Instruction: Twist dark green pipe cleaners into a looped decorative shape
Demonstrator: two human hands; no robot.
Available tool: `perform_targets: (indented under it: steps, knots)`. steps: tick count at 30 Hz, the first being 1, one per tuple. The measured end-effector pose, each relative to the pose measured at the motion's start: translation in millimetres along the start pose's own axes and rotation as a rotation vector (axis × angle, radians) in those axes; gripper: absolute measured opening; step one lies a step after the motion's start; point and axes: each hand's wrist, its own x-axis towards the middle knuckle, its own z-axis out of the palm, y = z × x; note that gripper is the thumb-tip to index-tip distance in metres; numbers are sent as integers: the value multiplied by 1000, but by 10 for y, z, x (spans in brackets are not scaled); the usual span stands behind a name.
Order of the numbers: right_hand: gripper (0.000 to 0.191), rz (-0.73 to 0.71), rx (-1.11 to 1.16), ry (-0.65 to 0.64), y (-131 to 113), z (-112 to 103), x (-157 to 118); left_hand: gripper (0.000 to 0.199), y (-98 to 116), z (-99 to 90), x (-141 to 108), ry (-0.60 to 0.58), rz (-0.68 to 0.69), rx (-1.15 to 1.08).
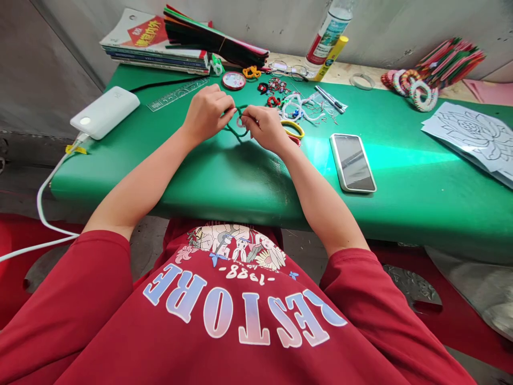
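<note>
Between my two hands is a dark green pipe cleaner (237,132), bent into a loop just above the green tabletop (200,184). My left hand (209,111) pinches it from the left, thumb and fingertips pressed together. On the other side my right hand (262,124) is closed on it too, with its fingers curled. A pair of scissors (295,128) with yellow and red handles lies partly hidden behind my right wrist. Beyond that hand are white pipe cleaner pieces (298,105) and small red twisted pieces (273,101).
A white power bank (105,112) with a cable stands at the left. Books (132,40), a bundle of coloured pipe cleaners (216,43), a bottle (329,37) and glasses (286,69) line the back. A phone (352,163) and flower drawings (475,131) lie to the right.
</note>
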Motion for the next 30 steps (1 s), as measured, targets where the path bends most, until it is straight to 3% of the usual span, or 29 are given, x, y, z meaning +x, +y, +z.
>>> perform_targets:
  steps: [7, 13, 16, 22, 30]
  knots:
    - [60, 40, -25, -11, -62, 11, -46, 54, 348, 172, -209, 50, -170, -278]
    - [72, 47, 57, 22, 80, 78, 39, 39, 107, 173, -123, 30, -151, -322]
    - [75, 87, 118, 45, 67, 83, 27, 40, 15, 117, -67, -31, -219, -379]
    - [57, 128, 242, 128, -82, 70, -46, 36, 58, 66, -99, -92, -378, -473]
    - [51, 95, 212, 90, 83, 131, 6, 41, 108, 125, -122, -68, -433, -486]
